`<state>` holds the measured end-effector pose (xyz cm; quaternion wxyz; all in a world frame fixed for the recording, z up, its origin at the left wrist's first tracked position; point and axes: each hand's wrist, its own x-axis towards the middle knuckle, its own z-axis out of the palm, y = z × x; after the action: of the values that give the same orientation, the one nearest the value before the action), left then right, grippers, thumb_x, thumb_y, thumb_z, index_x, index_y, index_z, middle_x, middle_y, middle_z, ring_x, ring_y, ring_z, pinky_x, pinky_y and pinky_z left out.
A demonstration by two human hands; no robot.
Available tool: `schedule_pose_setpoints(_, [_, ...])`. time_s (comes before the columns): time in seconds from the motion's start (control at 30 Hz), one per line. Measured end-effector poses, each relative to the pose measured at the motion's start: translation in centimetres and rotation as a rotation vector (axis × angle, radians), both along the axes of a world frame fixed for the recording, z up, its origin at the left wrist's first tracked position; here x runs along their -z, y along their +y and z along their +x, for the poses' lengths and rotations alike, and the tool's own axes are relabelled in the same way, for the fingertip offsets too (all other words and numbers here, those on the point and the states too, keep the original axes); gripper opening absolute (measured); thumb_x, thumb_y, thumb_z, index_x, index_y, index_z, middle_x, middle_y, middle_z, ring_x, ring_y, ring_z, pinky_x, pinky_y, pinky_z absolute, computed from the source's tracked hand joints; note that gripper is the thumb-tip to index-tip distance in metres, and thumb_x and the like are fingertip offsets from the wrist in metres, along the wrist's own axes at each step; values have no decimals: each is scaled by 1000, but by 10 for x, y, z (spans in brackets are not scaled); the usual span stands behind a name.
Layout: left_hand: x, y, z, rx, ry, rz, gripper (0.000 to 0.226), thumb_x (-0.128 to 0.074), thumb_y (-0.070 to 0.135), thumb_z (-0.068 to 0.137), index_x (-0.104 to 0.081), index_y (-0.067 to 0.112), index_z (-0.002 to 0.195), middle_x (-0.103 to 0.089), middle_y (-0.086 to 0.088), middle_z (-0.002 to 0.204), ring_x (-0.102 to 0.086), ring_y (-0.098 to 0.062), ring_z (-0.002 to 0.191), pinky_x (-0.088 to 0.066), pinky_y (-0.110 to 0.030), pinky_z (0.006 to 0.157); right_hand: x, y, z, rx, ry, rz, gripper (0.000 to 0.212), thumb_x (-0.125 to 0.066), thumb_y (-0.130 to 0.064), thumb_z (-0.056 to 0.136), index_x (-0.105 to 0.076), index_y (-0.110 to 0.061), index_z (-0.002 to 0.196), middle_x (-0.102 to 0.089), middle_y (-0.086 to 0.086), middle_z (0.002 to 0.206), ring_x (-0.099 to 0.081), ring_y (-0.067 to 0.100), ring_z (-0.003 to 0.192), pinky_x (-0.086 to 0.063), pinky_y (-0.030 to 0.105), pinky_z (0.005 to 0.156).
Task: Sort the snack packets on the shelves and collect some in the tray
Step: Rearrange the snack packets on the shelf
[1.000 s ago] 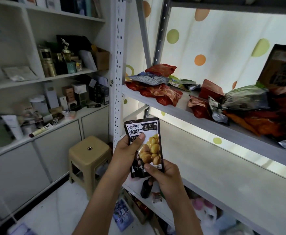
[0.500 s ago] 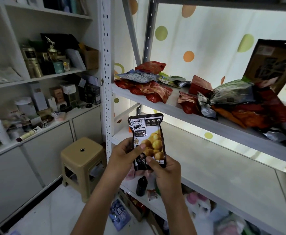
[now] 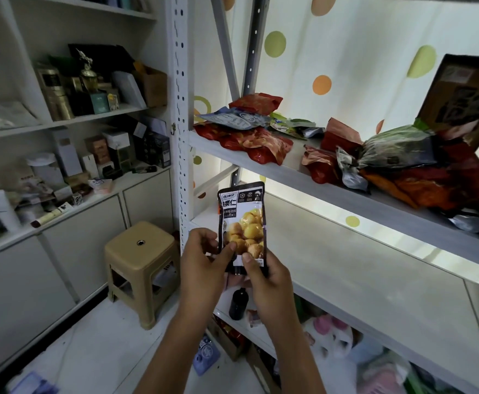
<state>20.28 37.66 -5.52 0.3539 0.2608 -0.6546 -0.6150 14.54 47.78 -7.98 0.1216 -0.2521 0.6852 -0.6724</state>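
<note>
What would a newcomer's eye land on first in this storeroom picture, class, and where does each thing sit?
First, the black chestnut packet held upright at centre, pinched low down by the left hand and right hand. Next, the jumble of red and orange snack packets heaped along the grey metal shelf above. Then the tan plastic stool on the floor, lower left.

Both hands hold one upright black chestnut packet (image 3: 241, 223) by its lower end: the left hand (image 3: 204, 268) pinches its left edge, thumb on the front, and the right hand (image 3: 269, 282) grips its bottom right corner. Behind it, the upper shelf (image 3: 346, 194) carries a heap of red snack packets (image 3: 256, 142). A tan stool (image 3: 140, 260) stands on the floor to the left.
</note>
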Motion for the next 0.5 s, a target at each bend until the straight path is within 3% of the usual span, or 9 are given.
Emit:
schedule_pose_setpoints(0.07, [0,2,1,82,7,-15,8,-61,3,92,-57,6,97,-61,-1,89,-65,3,75,-47,-8,51,2,-4,3,-27,29,32,25,-55,-27,98,-61,-32,123,-68,-16,103,-65,-4,91,-52,13,73])
schedule_pose_setpoints(0.13, [-3,2,2,197,35,44,13,-51,9,98,-61,7,107,-67,-3,89,-68,-1,74,-49,-10,53,6,-9,6,-50,49,73,34,-53,-39,96,-55,-36,130,-59,-9,117,-62,-4,99,-53,16,79])
schedule_pose_setpoints(0.2, [-7,-3,4,294,52,183,25,-45,21,101,-61,6,112,-68,-9,89,-68,-2,69,-49,-12,52,6,-13,10,-51,-14,58,24,-49,-52,95,-56,-50,118,-56,-1,119,-64,6,101,-55,22,83])
schedule_pose_setpoints(0.27, [-5,-9,5,371,55,276,29,-48,27,98,-62,6,112,-70,-10,92,-71,-8,78,-53,-17,59,2,-13,12,-19,-15,32,13,-48,-52,96,-60,-56,103,-56,4,115,-65,16,97,-56,30,83])
schedule_pose_setpoints(0.37, [3,-18,4,363,58,326,23,-58,18,94,-64,12,115,-72,-10,107,-69,-27,103,-57,-33,80,-3,-7,7,49,52,1,16,-54,-18,99,-65,-23,108,-58,8,109,-64,1,78,-51,12,67])
schedule_pose_setpoints(0.43, [7,-18,4,358,78,396,24,-56,16,95,-63,15,118,-72,-10,110,-69,-29,102,-58,-35,75,-6,-3,3,89,10,6,19,-58,-11,96,-59,-10,115,-60,8,110,-63,-8,73,-47,7,56])
schedule_pose_setpoints(0.5, [8,-17,4,381,97,420,26,-54,21,97,-62,16,121,-71,-12,112,-70,-29,101,-58,-33,72,-8,0,0,99,-82,-19,25,-63,-15,94,-57,-11,119,-64,5,107,-64,-10,73,-48,8,52])
